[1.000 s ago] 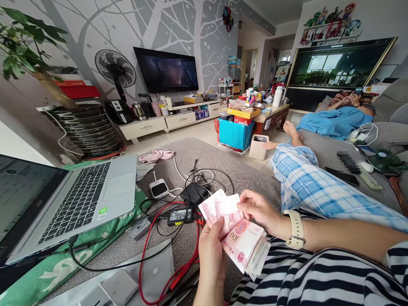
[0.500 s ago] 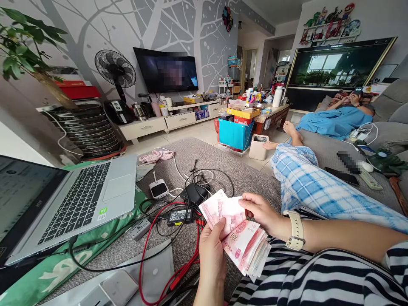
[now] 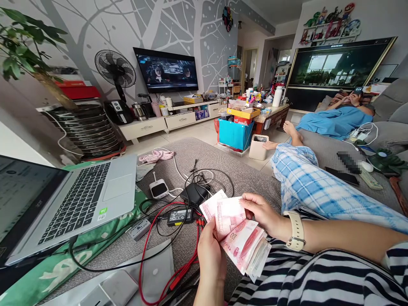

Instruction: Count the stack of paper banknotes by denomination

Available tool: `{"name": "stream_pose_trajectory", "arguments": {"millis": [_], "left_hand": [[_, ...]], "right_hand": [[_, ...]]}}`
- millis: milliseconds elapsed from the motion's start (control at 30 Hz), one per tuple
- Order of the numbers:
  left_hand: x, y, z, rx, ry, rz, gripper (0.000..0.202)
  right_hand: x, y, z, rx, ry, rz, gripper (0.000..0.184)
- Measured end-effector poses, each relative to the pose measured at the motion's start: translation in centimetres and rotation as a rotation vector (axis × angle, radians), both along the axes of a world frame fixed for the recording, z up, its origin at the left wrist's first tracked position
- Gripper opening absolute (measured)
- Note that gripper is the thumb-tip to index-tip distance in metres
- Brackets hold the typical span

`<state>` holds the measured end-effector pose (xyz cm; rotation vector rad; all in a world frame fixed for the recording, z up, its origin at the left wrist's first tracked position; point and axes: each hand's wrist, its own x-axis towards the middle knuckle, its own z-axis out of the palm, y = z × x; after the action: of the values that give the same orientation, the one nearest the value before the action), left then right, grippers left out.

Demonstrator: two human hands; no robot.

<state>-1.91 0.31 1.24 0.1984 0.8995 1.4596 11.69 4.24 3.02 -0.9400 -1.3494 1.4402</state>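
My left hand [image 3: 210, 255] grips a thick stack of pink 100 banknotes [image 3: 244, 248] low in the middle of the view, thumb pressed on the notes. My right hand [image 3: 261, 212], with a pale watch [image 3: 296, 229] on its wrist, pinches the upper pink notes [image 3: 223, 210], which are fanned up and to the left of the stack. Both hands are closed on the money above my lap, in front of a striped top and a blue checked trouser leg [image 3: 306, 182].
An open laptop [image 3: 73, 199] lies on a green cloth at left. Tangled cables, chargers and red leads [image 3: 178, 208] cover the grey surface ahead. Another person in blue [image 3: 334, 121] lies on the sofa at right. A blue bin [image 3: 234, 134] and low table stand beyond.
My right hand has drawn the upper notes down and closer together over the stack. The left hand has barely moved. The picture on the wall television has changed.
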Motion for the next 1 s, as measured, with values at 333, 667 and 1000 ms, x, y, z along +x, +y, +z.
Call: {"name": "stream_pose_trajectory", "arguments": {"millis": [333,667,1000], "left_hand": [[-0.1,0.0,-0.5,-0.001,0.055,0.040,0.023],[-0.2,0.0,-0.9,0.020,0.143,0.042,0.020],[-0.3,0.0,-1.1,0.028,0.169,0.042,0.023]], "right_hand": [[0.0,0.1,-0.6,-0.027,0.042,0.010,0.032],[0.0,0.0,-0.2,-0.021,0.038,0.018,0.030],[0.1,0.2,-0.2,-0.014,0.037,0.029,0.029]]}}
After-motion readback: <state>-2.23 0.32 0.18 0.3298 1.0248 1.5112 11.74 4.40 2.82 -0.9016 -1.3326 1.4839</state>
